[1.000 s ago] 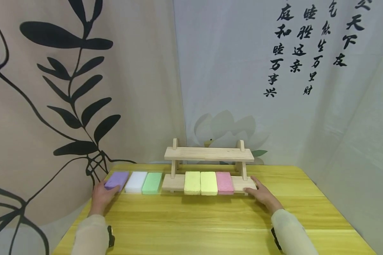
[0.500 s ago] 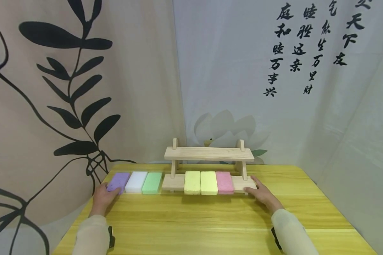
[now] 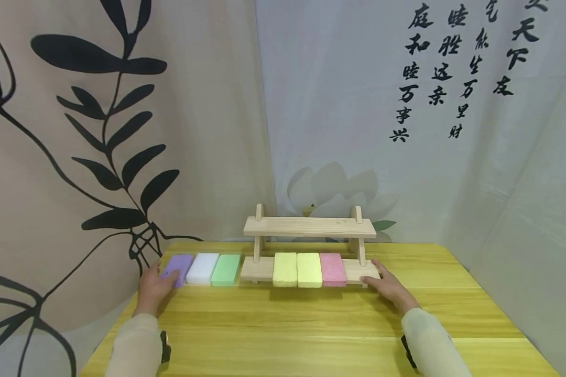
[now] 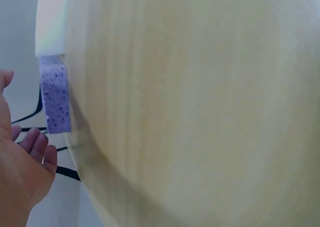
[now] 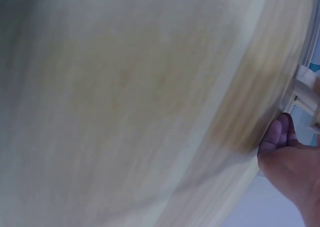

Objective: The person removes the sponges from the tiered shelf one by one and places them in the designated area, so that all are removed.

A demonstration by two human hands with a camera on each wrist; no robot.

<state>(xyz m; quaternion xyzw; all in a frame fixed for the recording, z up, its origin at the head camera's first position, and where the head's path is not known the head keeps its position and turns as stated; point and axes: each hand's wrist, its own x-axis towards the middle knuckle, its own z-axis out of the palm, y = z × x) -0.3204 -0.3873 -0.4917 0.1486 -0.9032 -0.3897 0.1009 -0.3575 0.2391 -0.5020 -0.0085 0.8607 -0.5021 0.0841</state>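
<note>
My left hand (image 3: 153, 288) is beside a purple sponge (image 3: 181, 266) at the left end of a row on the table. In the left wrist view, the fingers (image 4: 36, 142) are loosely bent and stand apart from the purple sponge (image 4: 55, 94). A white sponge (image 3: 203, 268) and a green sponge (image 3: 226, 270) lie to its right. My right hand (image 3: 391, 288) holds the right end of a two-tier wooden rack (image 3: 309, 226), thumb in front. Across its lower shelf lie two yellow sponges (image 3: 285, 269) and a pink sponge (image 3: 333, 269).
The wooden table (image 3: 283, 330) carries everything. A printed cloth (image 3: 207, 131) with dark leaves and writing hangs behind it and at its sides. Nothing stands on the rack's upper shelf.
The purple sponge has shifted slightly right, up against the white one. My left hand has loosened from it, with its fingers lifted off. The right hand and the rack stay put.
</note>
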